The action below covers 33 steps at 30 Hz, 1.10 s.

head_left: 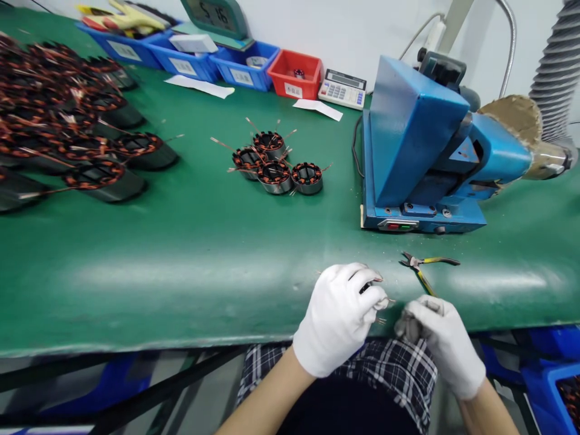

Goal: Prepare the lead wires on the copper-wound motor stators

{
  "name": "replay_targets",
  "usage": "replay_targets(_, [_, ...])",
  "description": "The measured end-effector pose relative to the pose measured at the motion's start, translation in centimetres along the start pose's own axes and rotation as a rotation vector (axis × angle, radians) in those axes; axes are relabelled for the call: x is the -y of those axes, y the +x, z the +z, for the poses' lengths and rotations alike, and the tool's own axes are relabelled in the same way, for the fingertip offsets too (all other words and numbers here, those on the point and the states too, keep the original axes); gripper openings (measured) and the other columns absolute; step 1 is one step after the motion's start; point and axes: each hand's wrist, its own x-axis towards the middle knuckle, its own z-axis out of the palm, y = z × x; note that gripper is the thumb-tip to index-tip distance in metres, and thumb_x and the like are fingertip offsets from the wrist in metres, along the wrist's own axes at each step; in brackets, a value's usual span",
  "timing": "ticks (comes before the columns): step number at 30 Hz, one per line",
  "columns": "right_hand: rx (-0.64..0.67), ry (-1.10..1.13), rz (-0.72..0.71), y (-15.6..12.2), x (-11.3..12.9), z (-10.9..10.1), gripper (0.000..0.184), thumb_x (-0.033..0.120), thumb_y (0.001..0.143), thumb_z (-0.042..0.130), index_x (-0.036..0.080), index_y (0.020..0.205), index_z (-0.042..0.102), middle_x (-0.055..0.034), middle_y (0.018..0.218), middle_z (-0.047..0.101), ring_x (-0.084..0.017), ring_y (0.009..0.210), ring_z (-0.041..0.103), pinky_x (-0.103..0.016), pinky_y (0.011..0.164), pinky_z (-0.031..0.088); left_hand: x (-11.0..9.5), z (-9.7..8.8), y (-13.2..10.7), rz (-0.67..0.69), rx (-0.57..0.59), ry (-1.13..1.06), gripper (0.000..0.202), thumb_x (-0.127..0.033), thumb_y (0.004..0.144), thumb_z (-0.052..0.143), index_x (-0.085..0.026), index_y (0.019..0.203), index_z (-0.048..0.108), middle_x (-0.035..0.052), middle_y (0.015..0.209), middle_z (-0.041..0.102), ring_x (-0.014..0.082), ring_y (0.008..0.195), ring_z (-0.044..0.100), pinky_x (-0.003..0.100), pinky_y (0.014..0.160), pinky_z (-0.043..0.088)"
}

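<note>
Both my hands wear white gloves and work at the front edge of the green bench [203,254]. My left hand [339,317] is closed around a small wound stator, of which only a dark edge and thin copper leads show. My right hand [441,338] is closed in a pinch beside it, fingertips on the wire ends. Small yellow-handled cutters [423,269] lie on the mat just above my right hand. Several finished stators [276,166] with copper windings stand mid-bench.
A blue bench machine [421,157] with a worn brush wheel [516,121] stands at right. Many larger stators [67,121] crowd the far left. Blue bins [181,57], a red bin [294,75], a calculator [342,89] and a clock [215,15] line the back.
</note>
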Motion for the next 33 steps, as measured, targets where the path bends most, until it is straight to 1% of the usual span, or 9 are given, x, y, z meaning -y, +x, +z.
replay_targets(4, [-0.156, -0.254, -0.194, 0.3, -1.0, 1.3, 0.009, 0.026, 0.074, 0.07, 0.021, 0.082, 0.07, -0.0043, 0.076, 0.073, -0.022, 0.069, 0.065, -0.034, 0.07, 0.05, 0.0, 0.0, 0.0, -0.013, -0.012, -0.008, 0.008, -0.015, 0.079, 0.054, -0.021, 0.081, 0.059, 0.0004, 0.098, 0.066, 0.0199, 0.095, 0.056, 0.037, 0.076, 0.039])
replay_targets(8, [-0.282, -0.309, -0.339, 0.6, -1.8, 3.1, 0.005, 0.026, 0.077, 0.066, 0.022, 0.075, 0.069, -0.0051, 0.075, 0.073, -0.023, 0.07, 0.066, -0.036, 0.075, 0.049, -0.1, 0.1, 0.1, -0.021, -0.015, -0.002, 0.011, -0.014, 0.08, 0.052, -0.021, 0.082, 0.06, 0.0024, 0.097, 0.066, 0.0213, 0.096, 0.057, 0.038, 0.077, 0.041])
replay_targets(14, [-0.712, -0.153, -0.243, 0.7, 0.7, 0.7, 0.012, 0.031, 0.08, 0.065, 0.02, 0.08, 0.062, -0.0053, 0.073, 0.07, -0.021, 0.068, 0.065, -0.032, 0.065, 0.052, -1.4, 0.1, -0.4, -0.181, -0.088, 0.031, 0.014, -0.014, 0.083, 0.05, -0.021, 0.09, 0.06, 0.0034, 0.098, 0.066, 0.0248, 0.101, 0.056, 0.043, 0.08, 0.045])
replay_targets(16, [-0.519, -0.08, -0.111, 0.7, 1.5, -0.3, 0.015, 0.032, 0.076, 0.069, 0.019, 0.082, 0.065, -0.0049, 0.073, 0.071, -0.02, 0.067, 0.065, -0.031, 0.063, 0.053, -2.0, -0.4, -0.9, -0.222, -0.134, 0.049, 0.022, -0.018, 0.087, 0.048, -0.019, 0.107, 0.057, 0.0081, 0.113, 0.062, 0.0277, 0.115, 0.05, 0.047, 0.09, 0.044])
replay_targets(18, [-0.178, -0.037, 0.019, 0.6, 1.5, -0.6, 0.022, 0.032, 0.074, 0.07, 0.018, 0.091, 0.067, -0.0068, 0.079, 0.073, -0.021, 0.068, 0.066, -0.03, 0.059, 0.053, -2.4, -1.2, -1.2, -0.198, -0.101, 0.118, 0.03, -0.019, 0.086, 0.048, -0.016, 0.116, 0.053, 0.0135, 0.124, 0.056, 0.0315, 0.122, 0.045, 0.051, 0.094, 0.044])
replay_targets(21, [0.057, 0.003, 0.084, 0.7, 0.6, 0.2, 0.038, 0.026, 0.075, 0.067, 0.018, 0.111, 0.063, -0.0111, 0.108, 0.07, -0.023, 0.086, 0.068, -0.035, 0.071, 0.055, -2.3, -2.1, -1.0, -0.146, 0.064, 0.226, 0.022, -0.016, 0.085, 0.048, -0.017, 0.103, 0.06, 0.0153, 0.128, 0.055, 0.0333, 0.111, 0.054, 0.05, 0.085, 0.049])
replay_targets(24, [0.098, -0.034, 0.037, 0.9, -0.3, 1.5, 0.036, 0.021, 0.077, 0.061, 0.019, 0.113, 0.063, -0.0096, 0.112, 0.069, -0.023, 0.093, 0.066, -0.039, 0.084, 0.052, -1.8, -2.4, -0.1, -0.11, 0.156, 0.277, 0.019, -0.014, 0.083, 0.049, -0.016, 0.095, 0.063, 0.0157, 0.129, 0.055, 0.0331, 0.107, 0.056, 0.049, 0.085, 0.049])
replay_targets(29, [0.089, -0.048, 0.047, 0.6, -0.8, 2.2, 0.014, 0.027, 0.081, 0.061, 0.019, 0.09, 0.069, -0.0063, 0.085, 0.074, -0.022, 0.075, 0.068, -0.035, 0.07, 0.056, -1.3, -2.1, 0.3, -0.031, 0.226, 0.265, 0.014, -0.011, 0.077, 0.055, -0.014, 0.088, 0.064, 0.0187, 0.133, 0.05, 0.0329, 0.108, 0.055, 0.046, 0.086, 0.048])
replay_targets(33, [-0.046, -0.008, -0.046, -0.2, -1.4, 1.9, 0.025, 0.026, 0.081, 0.061, 0.02, 0.104, 0.066, -0.0087, 0.103, 0.072, -0.024, 0.09, 0.068, -0.038, 0.08, 0.056, -1.2, -1.6, -0.1, -0.033, 0.159, 0.229, 0.014, -0.009, 0.076, 0.054, -0.018, 0.081, 0.063, 0.0141, 0.131, 0.052, 0.0292, 0.101, 0.056, 0.044, 0.082, 0.047])
